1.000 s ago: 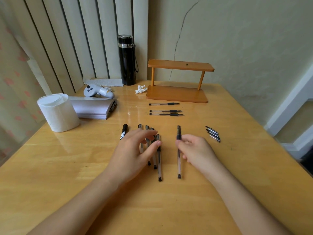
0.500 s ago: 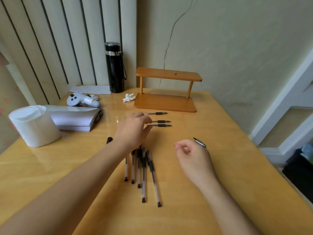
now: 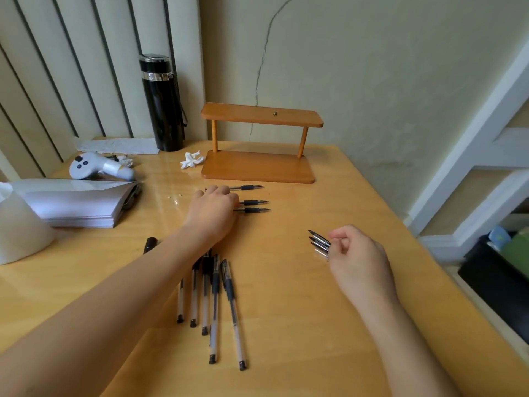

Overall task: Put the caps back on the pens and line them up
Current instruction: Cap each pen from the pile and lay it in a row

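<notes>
Three uncapped pens lie crosswise in front of the wooden stand, tips pointing right. My left hand lies knuckles-up over their rear ends, fingers curled down; any grip is hidden. Three loose black caps lie side by side to the right. My right hand is beside them, fingers loosely curled, fingertips at the caps' near ends, nothing lifted. Several capped pens lie roughly side by side pointing away from me, partly under my left forearm. A black marker peeks out left of that forearm.
A wooden two-tier stand sits at the back, a black flask to its left. Crumpled tissue, a white controller, a paper stack and a white roll fill the left. The table edge runs along the right.
My left hand left the capped pens and reached forward onto the uncapped ones. My right hand let go of a pen, now in the group, and moved right to the caps.
</notes>
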